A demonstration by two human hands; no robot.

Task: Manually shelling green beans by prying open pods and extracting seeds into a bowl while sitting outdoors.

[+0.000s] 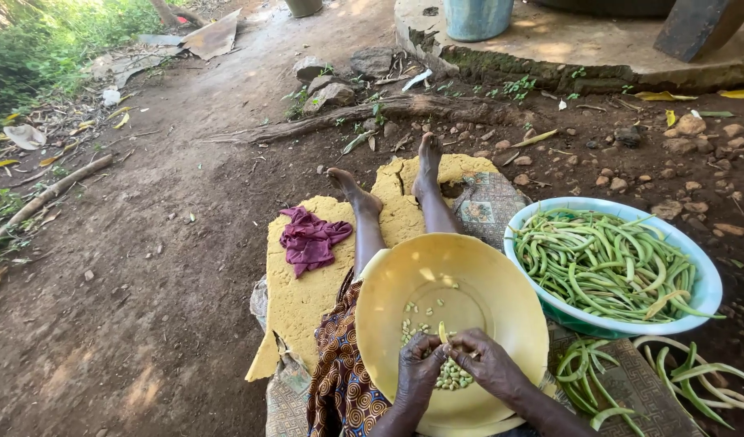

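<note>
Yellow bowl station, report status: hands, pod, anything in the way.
Left hand and right hand both pinch one bean pod. Over yellow bowl, shelled beans inside. Big bowl of unshelled pods at right. Nothing in the way.

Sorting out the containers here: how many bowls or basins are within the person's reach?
2: a yellow bowl on the lap, under both hands, and a pale blue basin of green pods at the person's right.

Bare dirt ground point(145, 324) carries everything. A yellow foam pad point(303, 295) lies on it at centre, a crumpled purple cloth point(310, 237) on the pad. To the right, a patterned mat point(631, 372) holds a white bowl point(704, 279) of green pods and loose empty pods point(586, 372). Stones point(331, 81) and a root point(340, 117) lie farther off.
</note>
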